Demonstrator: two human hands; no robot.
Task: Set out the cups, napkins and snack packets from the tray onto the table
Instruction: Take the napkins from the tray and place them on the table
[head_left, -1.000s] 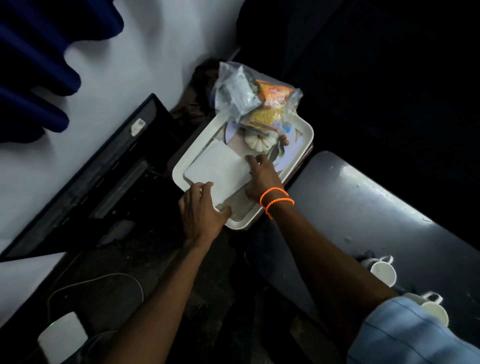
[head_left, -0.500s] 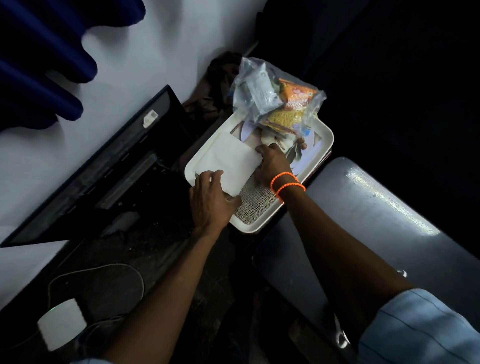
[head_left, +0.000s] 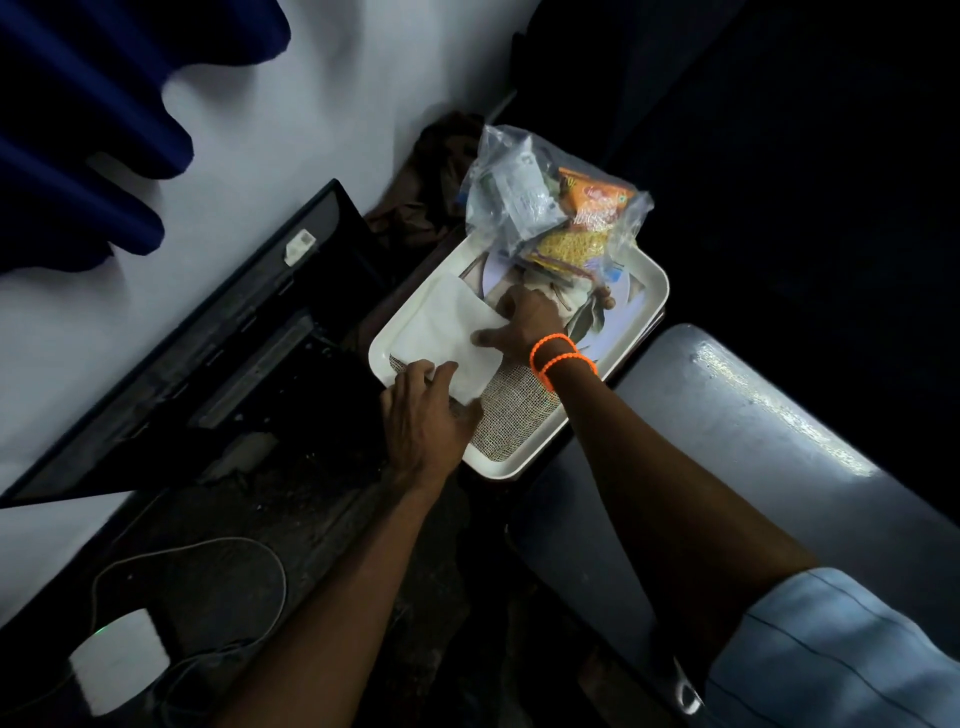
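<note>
Our right hand has slid onto the napkins (fingers spread flat); left hand pinches their near edge by the tray rim.

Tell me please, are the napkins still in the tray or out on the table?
In the tray: the white napkins lie flat inside its rim, both hands resting on them.

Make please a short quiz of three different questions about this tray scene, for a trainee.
1. True or false: the clear plastic bag of snack packets lies on the far end of the white rectangular plastic tray.
2. Which hand wears the two orange bead bracelets?
3. Both hands touch: A) the white folded paper napkins B) a cup C) the woven mat.

Key: 1 true. 2 the right hand; the left hand is bare. 3 A.
</note>
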